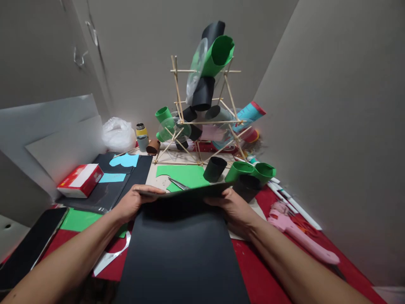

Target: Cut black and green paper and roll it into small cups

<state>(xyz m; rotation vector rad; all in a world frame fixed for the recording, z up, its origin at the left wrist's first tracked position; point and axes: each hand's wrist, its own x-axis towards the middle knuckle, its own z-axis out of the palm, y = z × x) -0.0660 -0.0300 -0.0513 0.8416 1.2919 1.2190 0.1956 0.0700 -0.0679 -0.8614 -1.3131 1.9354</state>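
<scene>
A large sheet of black craft paper point(186, 253) hangs toward me, its far edge folded or bent upward. My left hand point(137, 198) pinches this sheet at its upper left corner, thumb on top. At the upper right corner my right hand point(229, 204) grips the same sheet, its fingers partly hidden beneath. Just beyond the raised edge lie a pair of scissors point(178, 183) and a cut sheet of green paper point(186, 172). A black paper tube point(215, 169) and green paper tubes point(239, 169) stand behind my right hand.
A wooden stick frame point(209, 122) carrying green and black tubes on clear discs rises at the back. On the left are a red box point(80, 180), blue paper cutouts point(125, 160) and a white plastic bag point(117, 134). A pink glue gun point(300, 236) lies at right on red cloth.
</scene>
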